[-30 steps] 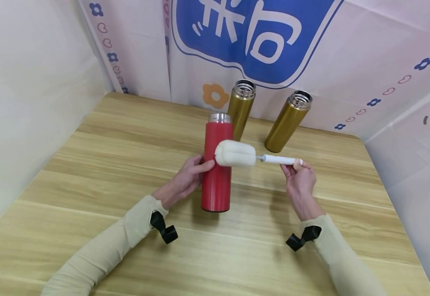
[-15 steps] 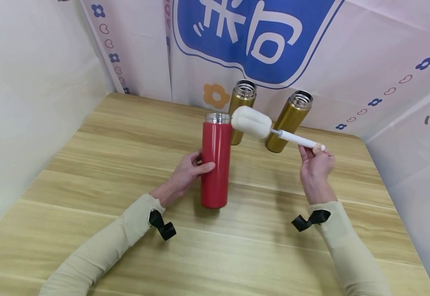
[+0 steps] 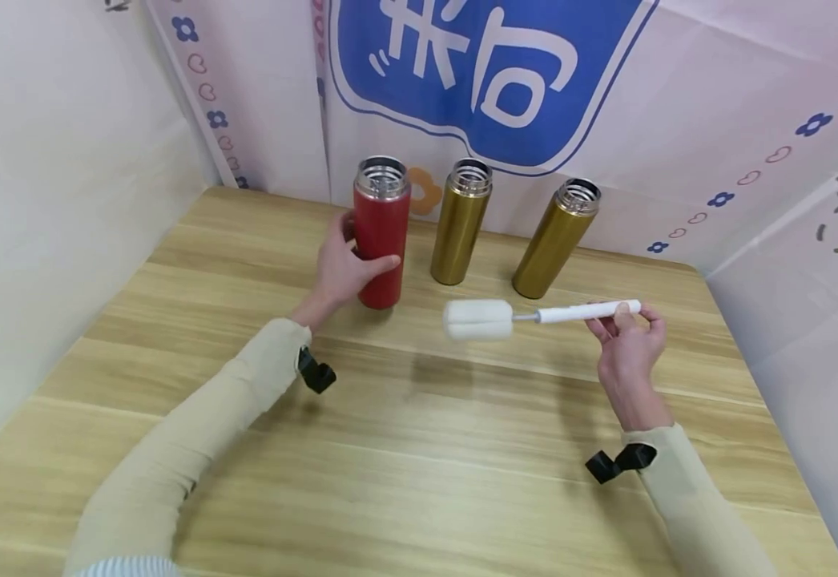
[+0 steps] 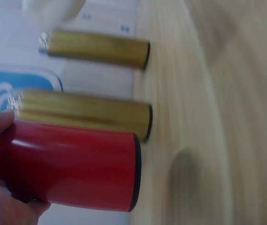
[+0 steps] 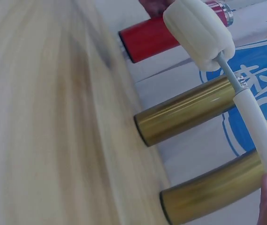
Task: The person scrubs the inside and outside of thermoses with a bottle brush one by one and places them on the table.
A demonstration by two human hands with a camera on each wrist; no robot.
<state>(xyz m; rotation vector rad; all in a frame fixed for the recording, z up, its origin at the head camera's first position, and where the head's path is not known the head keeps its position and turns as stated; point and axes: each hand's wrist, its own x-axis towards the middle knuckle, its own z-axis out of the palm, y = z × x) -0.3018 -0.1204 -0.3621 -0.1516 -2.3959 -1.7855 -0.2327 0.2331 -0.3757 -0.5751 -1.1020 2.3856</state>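
My left hand (image 3: 343, 268) grips a red thermos bottle (image 3: 380, 240) around its body, upright, lidless, its steel mouth facing up. In the left wrist view the red bottle's dark base (image 4: 136, 173) shows close to the wooden table. My right hand (image 3: 630, 353) pinches the white handle of a sponge bottle brush (image 3: 585, 312) near its end. The brush lies level in the air, its white sponge head (image 3: 478, 319) pointing left over the table. Just right of the red bottle stands a gold thermos bottle (image 3: 460, 228), also lidless. Behind the brush handle stands another gold bottle (image 3: 554, 244).
The wooden table (image 3: 390, 497) ends at the back against a white printed cloth (image 3: 267, 96) with a blue sign. Side walls of pale cloth (image 3: 66, 160) stand left and right. Both gold bottles stand near the table's back edge.
My left hand has carried the red bottle back and left, beside the gold bottles. My right hand first lifted the brush up and right, then lowered it, leaving it farther right than at first.
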